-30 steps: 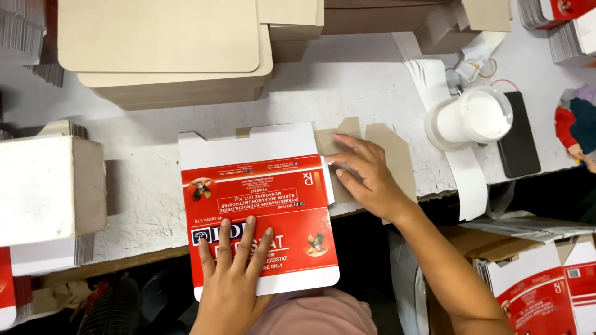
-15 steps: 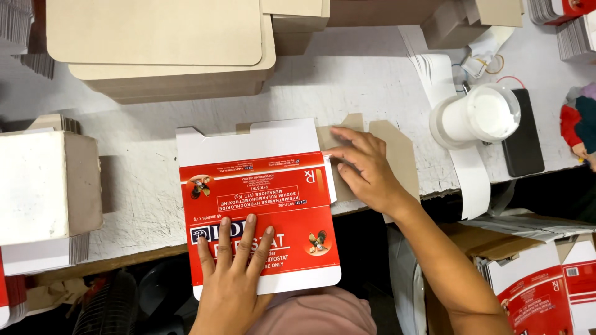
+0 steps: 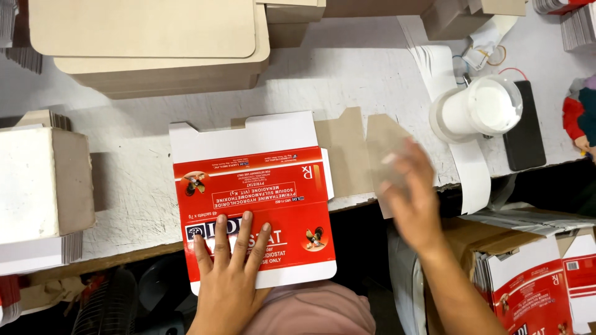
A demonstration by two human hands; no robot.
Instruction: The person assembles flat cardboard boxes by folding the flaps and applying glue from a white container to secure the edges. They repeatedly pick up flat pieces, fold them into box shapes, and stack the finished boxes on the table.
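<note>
Flat carton (image 3: 257, 198), printed red and white, lies at lower centre of the frame on the worktable (image 3: 347, 68), its near edge hanging over the table edge. Glossy card, scored panels, notched white flap along its upper edge.

Left hand (image 3: 230, 273): flat on the lower red panel, fingers slightly spread, pressing down. Nothing pinched.

Right hand (image 3: 413, 198): right of centre, motion-blurred, over the table edge beside the brown cardboard flaps (image 3: 366, 149) that show right of the carton. Fingers look loosely extended; it holds nothing that can be made out, and whether it touches a flap cannot be told.

Surroundings: stack of plain tan boards (image 3: 161, 43) with rounded corners, matte, upper left. White box (image 3: 40, 180) at the left edge. Roll of white tape (image 3: 478, 108), upper right, with a long strip trailing down over the table edge; a dark phone (image 3: 524, 127) just beside it. More red printed cartons (image 3: 540, 285) stacked at lower right.

Risks, as judged:
- Overhanging carton is pinned by one palm only; easing the pressure could let it tip off toward the lap.
- Glossy print is slick; a sideways push could skew the carton on the rough white tabletop.
- A quick right-hand sweep could catch the hanging tape strip and drag the roll.
</note>
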